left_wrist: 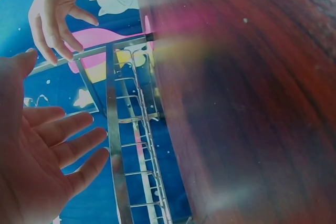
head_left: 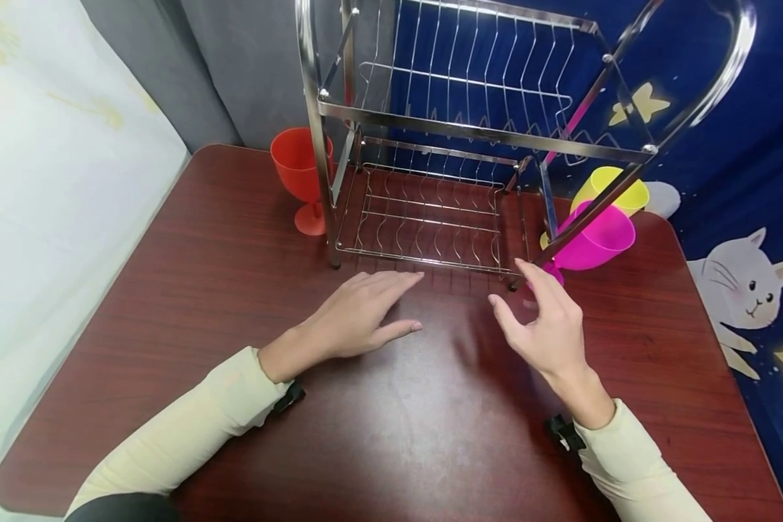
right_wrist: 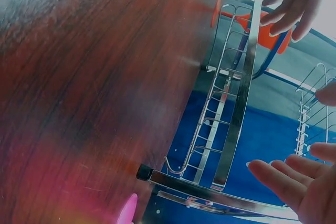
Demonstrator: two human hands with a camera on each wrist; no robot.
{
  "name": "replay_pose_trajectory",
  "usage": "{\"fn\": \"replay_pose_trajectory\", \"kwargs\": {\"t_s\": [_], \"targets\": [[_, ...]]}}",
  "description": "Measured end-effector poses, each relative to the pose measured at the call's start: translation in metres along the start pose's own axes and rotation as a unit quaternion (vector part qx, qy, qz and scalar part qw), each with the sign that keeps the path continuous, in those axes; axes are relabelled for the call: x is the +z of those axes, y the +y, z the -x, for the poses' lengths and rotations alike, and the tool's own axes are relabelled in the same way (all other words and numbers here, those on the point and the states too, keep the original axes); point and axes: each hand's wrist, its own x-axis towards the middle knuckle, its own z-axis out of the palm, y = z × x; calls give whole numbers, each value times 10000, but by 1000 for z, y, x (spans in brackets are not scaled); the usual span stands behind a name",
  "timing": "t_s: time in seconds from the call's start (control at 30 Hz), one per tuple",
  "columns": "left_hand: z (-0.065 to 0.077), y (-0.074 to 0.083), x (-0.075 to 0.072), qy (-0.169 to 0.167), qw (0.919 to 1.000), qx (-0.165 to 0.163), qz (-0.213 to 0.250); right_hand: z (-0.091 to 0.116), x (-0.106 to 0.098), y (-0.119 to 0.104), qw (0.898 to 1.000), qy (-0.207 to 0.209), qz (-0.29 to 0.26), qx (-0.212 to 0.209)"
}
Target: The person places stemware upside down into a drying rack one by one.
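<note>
A two-tier metal dish rack [head_left: 431,127] stands on the table before me, its wire shelves bare. My left hand [head_left: 359,312] is in front of the rack's lower left side, fingers extended and thumb apart, holding nothing. Near the rack's front right foot is my right hand [head_left: 548,326], with fingers and thumb spread and nothing between them. Left of the rack stands a red goblet [head_left: 300,167], partly behind its post. On the right, a magenta goblet [head_left: 597,235] and a yellow goblet [head_left: 610,188] stand close together, the magenta one overlapping the yellow one in the head view.
The dark red-brown wooden table [head_left: 235,290] has rounded corners. Behind it hang a grey curtain [head_left: 235,65] and a blue cloth with a cat and stars [head_left: 744,283]. White patterned fabric [head_left: 52,145] lies along the left edge. Tall rack posts rise at both sides.
</note>
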Motion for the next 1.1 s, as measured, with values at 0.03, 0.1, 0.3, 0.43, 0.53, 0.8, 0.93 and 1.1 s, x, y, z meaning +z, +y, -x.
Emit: {"fn": "replay_pose_trajectory", "kwargs": {"t_s": [0.03,0.1,0.3,0.43,0.53,0.8,0.93,1.1], "targets": [[0,0,0,-4,10000,-55,37,0,0,0,9999,85,-40,58],[1,-1,2,-14,9998,-160,117,-1,0,0,9995,227,-86,179],[1,-4,2,-4,9989,-313,358,-3,-1,4,9972,470,-268,513],[0,-5,2,77,9986,-308,429,-5,-1,8,9961,547,-308,624],[-1,-5,3,112,9982,-348,478,-6,-2,10,9951,626,-320,693],[-2,-6,5,98,9964,-464,704,-9,-6,15,9904,855,-198,1069],[-3,-5,5,153,9966,-420,689,-10,-5,23,9872,951,-176,1270],[-2,-5,4,134,9963,-432,735,-9,-4,29,9837,1052,-226,1443]]}}
